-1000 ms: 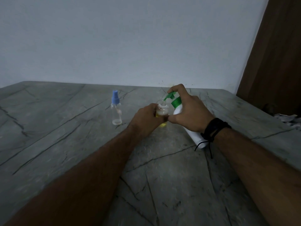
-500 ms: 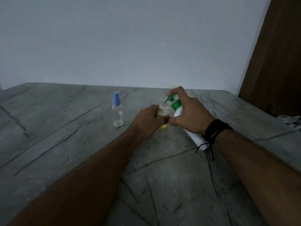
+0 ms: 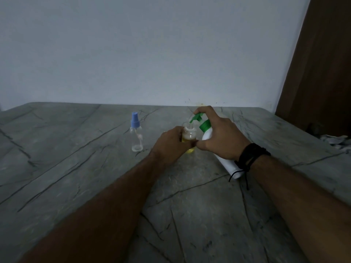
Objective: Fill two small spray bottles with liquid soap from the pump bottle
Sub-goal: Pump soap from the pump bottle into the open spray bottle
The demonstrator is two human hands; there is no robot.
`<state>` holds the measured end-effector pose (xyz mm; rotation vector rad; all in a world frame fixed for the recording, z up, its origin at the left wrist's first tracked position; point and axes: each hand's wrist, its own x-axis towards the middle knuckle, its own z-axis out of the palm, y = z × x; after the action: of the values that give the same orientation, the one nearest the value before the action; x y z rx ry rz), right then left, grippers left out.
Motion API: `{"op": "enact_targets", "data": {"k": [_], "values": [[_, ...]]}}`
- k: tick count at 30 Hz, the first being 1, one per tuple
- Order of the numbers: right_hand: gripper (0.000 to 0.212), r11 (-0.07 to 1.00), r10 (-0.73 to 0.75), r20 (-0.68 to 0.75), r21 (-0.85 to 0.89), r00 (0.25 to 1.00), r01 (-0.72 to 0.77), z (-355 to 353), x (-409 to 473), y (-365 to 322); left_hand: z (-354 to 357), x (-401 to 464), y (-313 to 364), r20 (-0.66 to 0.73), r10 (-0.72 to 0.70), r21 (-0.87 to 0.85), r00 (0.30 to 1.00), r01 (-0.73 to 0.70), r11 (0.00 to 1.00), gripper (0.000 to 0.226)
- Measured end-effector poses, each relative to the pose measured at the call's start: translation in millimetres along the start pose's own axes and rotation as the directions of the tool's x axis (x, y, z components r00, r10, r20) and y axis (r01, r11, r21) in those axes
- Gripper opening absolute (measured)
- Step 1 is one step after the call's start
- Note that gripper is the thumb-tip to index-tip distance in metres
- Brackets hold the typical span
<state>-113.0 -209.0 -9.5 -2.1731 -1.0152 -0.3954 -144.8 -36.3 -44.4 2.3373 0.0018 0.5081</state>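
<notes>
Two bare forearms reach forward from the near edge over a grey, dark-veined stone worktop (image 3: 95, 177). The right wrist wears a black corded wristband (image 3: 250, 157) with loose ends hanging toward the slab.

Past the wrists the two hands meet near the middle of the worktop. The left hand (image 3: 170, 146) wraps its fingers around the body of a small open spray bottle (image 3: 189, 134), which stands upright with yellow liquid showing in its lower part and its threaded neck uncapped. The right hand (image 3: 221, 140) grasps a white pump bottle (image 3: 227, 164) with a green collar; the bottle is tilted, its base resting on the worktop toward the near right and its top leaning toward the small bottle. The right forefinger lies curled over the green pump head (image 3: 197, 117), whose spout tip sits just above the open neck. The thumb of the right hand touches the left hand's fingers in front of the small bottle.

To the left of the hands, apart from them, a second spray bottle (image 3: 136, 137) stands upright, clear-bodied, with a blue spray cap on.

Farther back the worktop ends at a plain pale wall (image 3: 152, 54). At the far right stands a brown wooden panel (image 3: 322, 73), with a crumpled pale cloth (image 3: 336, 140) at its foot.
</notes>
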Motion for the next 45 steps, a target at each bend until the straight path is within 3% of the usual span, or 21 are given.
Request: {"op": "enact_targets", "data": {"k": [45], "values": [[0.071,1.0,0.005,-0.015,0.031,1.0,-0.005,0.2,3.1,3.8,0.2,1.1,-1.2,0.0,0.016,0.03,1.0,-0.016,0.999,0.058]]}}
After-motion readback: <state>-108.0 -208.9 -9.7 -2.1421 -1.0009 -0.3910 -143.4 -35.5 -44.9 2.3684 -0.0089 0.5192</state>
